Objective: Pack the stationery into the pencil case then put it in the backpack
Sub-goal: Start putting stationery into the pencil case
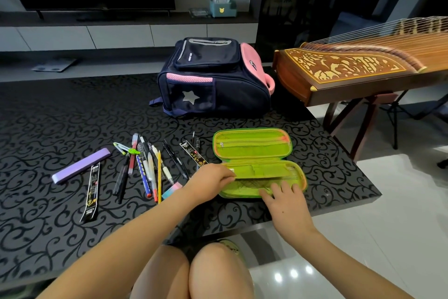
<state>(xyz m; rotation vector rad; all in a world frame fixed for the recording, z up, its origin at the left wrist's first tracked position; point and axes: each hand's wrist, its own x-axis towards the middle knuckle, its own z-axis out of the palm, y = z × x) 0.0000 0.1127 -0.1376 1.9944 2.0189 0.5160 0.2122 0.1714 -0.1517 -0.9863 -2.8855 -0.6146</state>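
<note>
— Fingers (229,175) of the left hand (211,178): what are they doing?
— Pinching the left end of the green inner flap (261,170) in the pencil case (254,144), thumb and fingertips closed on its edge. The right hand (287,198) lies flat and spread on the lower half of the case, grasping nothing.
— Where is the case?
— Lying open on the dark patterned surface (60,124), toward its right edge and near the front. The lid half, with a mesh zip pocket, is folded away from the person.
— And the stationery?
— Not yet packed. Pens and pencils (150,165) lie side by side just left of the case, with a green compass (127,149) at their far ends. A pastel eraser (172,189) sits beside the left wrist. A purple ruler (81,165) and a black packet (92,192) are farther left; another black packet (194,154) lies by the case's left end.
— The backpack?
— The navy and pink backpack (213,75) lies zipped at the surface's far edge, well apart from the case.
</note>
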